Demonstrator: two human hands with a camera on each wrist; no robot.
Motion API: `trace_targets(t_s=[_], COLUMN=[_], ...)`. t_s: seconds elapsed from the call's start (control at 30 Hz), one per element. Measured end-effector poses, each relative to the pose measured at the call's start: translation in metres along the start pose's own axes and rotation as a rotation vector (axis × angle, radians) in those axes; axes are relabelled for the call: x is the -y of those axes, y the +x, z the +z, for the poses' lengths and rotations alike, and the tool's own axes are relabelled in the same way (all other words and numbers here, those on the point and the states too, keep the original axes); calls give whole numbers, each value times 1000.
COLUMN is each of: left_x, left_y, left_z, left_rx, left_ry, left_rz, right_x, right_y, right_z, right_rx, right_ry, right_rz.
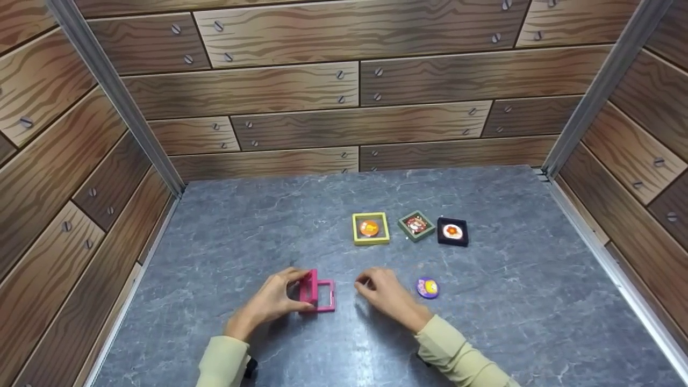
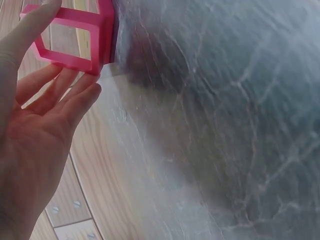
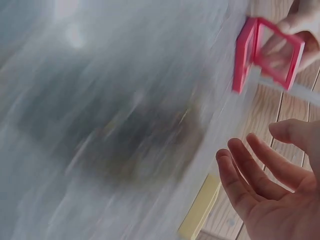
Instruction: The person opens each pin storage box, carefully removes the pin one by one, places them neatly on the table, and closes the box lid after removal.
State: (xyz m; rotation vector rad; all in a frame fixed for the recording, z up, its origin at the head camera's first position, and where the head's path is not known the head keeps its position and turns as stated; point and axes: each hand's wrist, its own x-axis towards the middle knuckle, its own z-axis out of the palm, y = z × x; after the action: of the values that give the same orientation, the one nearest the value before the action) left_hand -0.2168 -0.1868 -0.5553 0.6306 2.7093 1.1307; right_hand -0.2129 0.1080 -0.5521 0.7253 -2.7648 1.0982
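Note:
A pink hinged square frame [image 1: 313,290] stands unfolded on the grey surface, one half raised and the other lying flat. My left hand [image 1: 271,298] grips the raised half, thumb on the near edge and fingers on the far edge. In the left wrist view, the pink frame [image 2: 75,17] sits between thumb and fingertips. To the right of it my right hand [image 1: 389,295] is held apart from the frame with nothing in it, its fingers loosely bent. A round purple badge [image 1: 428,288] with a yellow picture lies just right of the right hand.
Farther back stand a yellow frame [image 1: 371,242] around an orange disc [image 1: 369,228], a green frame [image 1: 424,235] turned at an angle, and a black frame [image 1: 453,243] with a white and red flower disc [image 1: 452,231]. Wood-patterned walls [image 1: 290,86] surround the grey tabletop [image 1: 242,226].

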Motion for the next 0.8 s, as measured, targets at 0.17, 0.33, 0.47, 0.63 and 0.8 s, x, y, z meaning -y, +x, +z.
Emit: trace_targets(t_s=[0.17,0.33,0.47,0.63,0.8], left_x=[-1,-1,-1,0,-1], left_y=[0,1,3,4,5], left_z=[3,5,5,6,5], left_rx=[-5,-13,-18,-17,-9], left_ry=[4,15,25,33,45], left_rz=[31,55,73,84,83], right_x=[16,24,29,35,42], right_y=[6,11,15,18,20], right_z=[14,22,27,32,35], right_rx=[31,50,78,91,113], right_ry=[7,12,38,38,44], right_rz=[-39,-17,12,31,73])
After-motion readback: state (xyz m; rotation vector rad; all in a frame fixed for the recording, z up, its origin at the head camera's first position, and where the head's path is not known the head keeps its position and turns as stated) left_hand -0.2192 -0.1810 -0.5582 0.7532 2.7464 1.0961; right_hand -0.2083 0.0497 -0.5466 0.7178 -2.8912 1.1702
